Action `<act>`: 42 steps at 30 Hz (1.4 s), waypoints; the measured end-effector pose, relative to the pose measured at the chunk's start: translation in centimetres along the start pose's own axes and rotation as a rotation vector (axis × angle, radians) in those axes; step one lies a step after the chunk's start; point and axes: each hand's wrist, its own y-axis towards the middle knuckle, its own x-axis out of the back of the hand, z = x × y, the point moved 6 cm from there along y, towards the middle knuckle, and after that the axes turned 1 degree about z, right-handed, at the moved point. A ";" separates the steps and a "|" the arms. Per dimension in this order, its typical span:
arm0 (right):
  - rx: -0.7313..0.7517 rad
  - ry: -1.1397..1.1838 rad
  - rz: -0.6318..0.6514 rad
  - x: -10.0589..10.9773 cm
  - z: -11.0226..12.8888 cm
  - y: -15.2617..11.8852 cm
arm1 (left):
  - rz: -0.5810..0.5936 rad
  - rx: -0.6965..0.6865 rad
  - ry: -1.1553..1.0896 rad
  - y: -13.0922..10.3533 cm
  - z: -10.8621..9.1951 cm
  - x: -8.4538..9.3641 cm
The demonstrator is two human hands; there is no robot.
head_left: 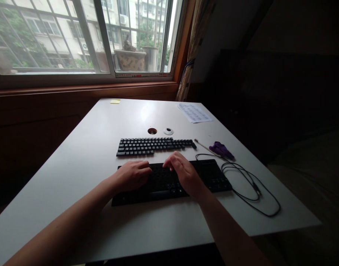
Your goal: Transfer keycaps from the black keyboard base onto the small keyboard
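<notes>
A black keyboard base (158, 194) lies near the front of the white table, and both hands are over it. My left hand (134, 174) rests on its left part with the fingers curled together; what they hold, if anything, is hidden. Over the middle, my right hand (183, 170) has its fingers bent and drawn together, and any small thing at the fingertips is too small to name. Just behind the base, loose black keycaps (141, 145) are laid out in rows. Several keys show at the base's right end.
The white table (61, 166) carries a looped black cable (252, 199), a purple cloth (221, 149) and a thin brush (206, 147) at the right. Farther back are a cable hole (152, 131), a round cover (168, 131), printed paper (195, 113) and yellow notes (115, 101).
</notes>
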 end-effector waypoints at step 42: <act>-0.147 0.033 -0.116 0.2 -2.6 -1.6 | -0.155 -0.075 -0.327 0.6 -1.4 0.2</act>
